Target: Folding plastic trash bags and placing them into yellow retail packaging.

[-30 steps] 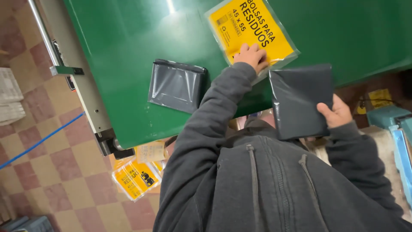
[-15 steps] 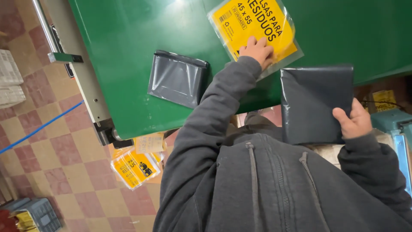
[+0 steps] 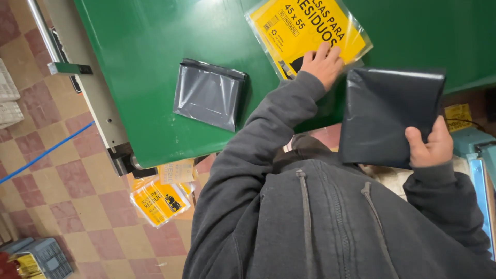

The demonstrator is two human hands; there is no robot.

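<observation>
Left hand (image 3: 323,63) flat, fingers spread, pressing on yellow-labelled clear packet (image 3: 307,31) lying on green worktop (image 3: 150,77). Right hand (image 3: 430,144) gripping folded stack of dark grey bags (image 3: 387,116) at its lower edge, thumb on front face; stack held up off worktop, just beside packet's corner. Second folded dark grey bag stack (image 3: 209,94) lies alone on worktop, well left of both hands. Below worktop edge, more yellow packets (image 3: 157,199) on chequered tile floor (image 3: 57,206). Blue crate (image 3: 44,257) in floor corner.
</observation>
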